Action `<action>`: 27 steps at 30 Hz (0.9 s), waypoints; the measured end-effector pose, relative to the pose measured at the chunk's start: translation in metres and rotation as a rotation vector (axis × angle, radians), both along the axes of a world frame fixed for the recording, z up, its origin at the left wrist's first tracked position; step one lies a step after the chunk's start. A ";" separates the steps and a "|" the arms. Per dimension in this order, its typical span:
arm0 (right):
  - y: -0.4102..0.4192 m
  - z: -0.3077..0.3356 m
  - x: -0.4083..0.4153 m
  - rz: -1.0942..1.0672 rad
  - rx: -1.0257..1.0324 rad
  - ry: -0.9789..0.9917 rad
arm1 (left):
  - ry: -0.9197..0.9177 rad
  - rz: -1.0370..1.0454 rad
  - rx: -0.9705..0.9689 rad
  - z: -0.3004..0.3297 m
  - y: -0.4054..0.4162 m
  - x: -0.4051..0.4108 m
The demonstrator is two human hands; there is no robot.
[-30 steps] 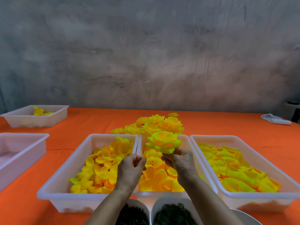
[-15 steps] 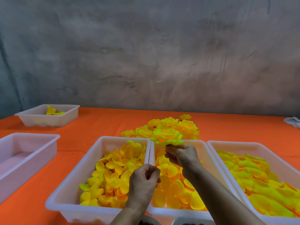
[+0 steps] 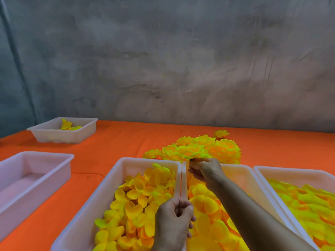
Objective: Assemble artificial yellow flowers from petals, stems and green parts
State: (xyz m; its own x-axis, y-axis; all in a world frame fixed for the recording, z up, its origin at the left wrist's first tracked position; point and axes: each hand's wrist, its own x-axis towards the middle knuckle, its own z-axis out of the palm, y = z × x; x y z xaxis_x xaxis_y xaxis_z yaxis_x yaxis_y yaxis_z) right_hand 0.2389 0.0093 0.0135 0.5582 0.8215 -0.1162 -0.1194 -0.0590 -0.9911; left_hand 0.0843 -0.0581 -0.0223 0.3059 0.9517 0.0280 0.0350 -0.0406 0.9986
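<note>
Right hand (image 3: 205, 172) fingers curled under a finished yellow flower (image 3: 194, 152), pinching it from below at its base, held out past the far rim of the middle tray (image 3: 237, 171) and right up against the pile of finished flowers (image 3: 224, 151) beyond that tray. Left hand (image 3: 175, 217) fingers closed in a loose fist over the seam between the middle tray and its left neighbour; can't tell whether anything small is pinched inside.

Compared with a second ago: flower carried from above the middle tray's petals out to its far edge, left hand dropped back toward the near end. Reads as one bloom done and about to join the pile, with the next one to start.

Outward from the middle tray: yellow-orange petals (image 3: 208, 207) inside it; left tray (image 3: 112, 180) touching it, holding smaller petals; right tray (image 3: 262, 171) just beside it, with greener-yellow petals; further left a bare tray (image 3: 36, 158); far left, well apart, a small tray (image 3: 54, 134) holding a few yellow pieces. All on an orange tablecloth (image 3: 117, 142).
</note>
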 end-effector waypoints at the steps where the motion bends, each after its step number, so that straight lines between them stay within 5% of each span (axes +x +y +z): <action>1: 0.005 0.000 0.001 -0.002 -0.001 -0.003 | 0.010 0.004 -0.006 0.000 -0.001 0.001; 15: 0.054 0.011 -0.004 0.009 -0.040 -0.045 | 0.104 0.103 -0.094 0.011 0.004 0.005; 27: 0.073 0.018 0.008 -0.033 -0.072 -0.003 | 0.255 0.096 0.033 0.006 0.019 0.012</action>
State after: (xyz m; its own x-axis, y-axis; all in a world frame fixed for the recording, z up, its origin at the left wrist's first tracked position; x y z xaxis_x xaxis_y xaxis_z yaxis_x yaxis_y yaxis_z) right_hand 0.2465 0.0827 0.0313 0.5856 0.7921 -0.1723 -0.1193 -0.1260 -0.9848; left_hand 0.0962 -0.0388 -0.0168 0.2159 0.9764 -0.0071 0.2904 -0.0573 0.9552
